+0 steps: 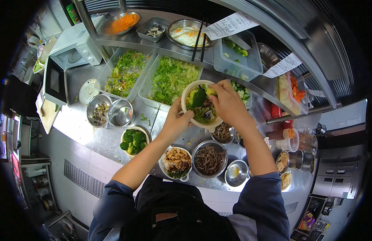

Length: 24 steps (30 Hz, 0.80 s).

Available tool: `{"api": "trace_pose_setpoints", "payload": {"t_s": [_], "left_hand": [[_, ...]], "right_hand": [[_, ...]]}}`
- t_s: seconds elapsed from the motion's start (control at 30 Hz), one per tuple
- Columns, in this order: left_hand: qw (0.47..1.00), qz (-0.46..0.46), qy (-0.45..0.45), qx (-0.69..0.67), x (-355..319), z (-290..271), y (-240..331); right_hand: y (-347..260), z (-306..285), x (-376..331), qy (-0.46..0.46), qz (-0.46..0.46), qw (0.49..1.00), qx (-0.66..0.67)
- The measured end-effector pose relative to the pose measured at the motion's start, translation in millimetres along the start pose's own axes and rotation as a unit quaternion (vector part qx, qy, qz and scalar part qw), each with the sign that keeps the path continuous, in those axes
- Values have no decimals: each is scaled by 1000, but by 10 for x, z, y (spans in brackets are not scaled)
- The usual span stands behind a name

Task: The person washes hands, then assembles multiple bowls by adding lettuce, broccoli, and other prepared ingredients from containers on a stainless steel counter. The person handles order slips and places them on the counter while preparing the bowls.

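Observation:
My left hand (176, 123) grips the side of a cream-coloured bowl (206, 125), thumb by the rim, and holds it tilted above the counter. Inside are dark green broccoli (198, 96), yellow-green pieces and mixed salad leaves (204, 114). Over the bowl's right side, my right hand (230, 103) has its fingers closed, the tips down at a yellow-green piece; exactly what they pinch is partly hidden. Just beyond the bowl lies chopped lettuce (168, 76) in a clear tub. Below it stand a steel bowl of brown meat strips (210, 160) and a smaller bowl of dark strips (222, 132).
Broccoli (133, 140) fills a bowl at left, beside a white bowl of browned chunks (177, 160). A small steel bowl (237, 179) is at right. The overhead shelf (161, 47) carries shredded carrot (123, 23), fried eggs (188, 36) and chopsticks (198, 39). A microwave (75, 48) stands far left.

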<state>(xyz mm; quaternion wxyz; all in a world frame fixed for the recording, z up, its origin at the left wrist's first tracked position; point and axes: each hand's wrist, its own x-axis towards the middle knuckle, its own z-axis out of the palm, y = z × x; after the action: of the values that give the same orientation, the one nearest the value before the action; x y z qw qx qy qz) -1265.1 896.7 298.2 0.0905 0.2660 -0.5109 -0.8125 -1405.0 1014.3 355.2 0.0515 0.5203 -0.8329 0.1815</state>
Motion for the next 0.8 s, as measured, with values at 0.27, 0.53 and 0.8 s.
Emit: {"api": "trace_pose_setpoints", "payload": {"t_s": [0.27,0.53,0.8], "left_hand": [[999,-32,-21,-30,-33,-82,-122],[999,-48,-27,0,75,-223,-260],[998,-46,29,-44,-1,-308,-118]], "right_hand": [[62,278,-6,47,13,992,116],[382,-177,266,81,-10,993,80],[1533,120,1849,-232,47,971,-41]]}}
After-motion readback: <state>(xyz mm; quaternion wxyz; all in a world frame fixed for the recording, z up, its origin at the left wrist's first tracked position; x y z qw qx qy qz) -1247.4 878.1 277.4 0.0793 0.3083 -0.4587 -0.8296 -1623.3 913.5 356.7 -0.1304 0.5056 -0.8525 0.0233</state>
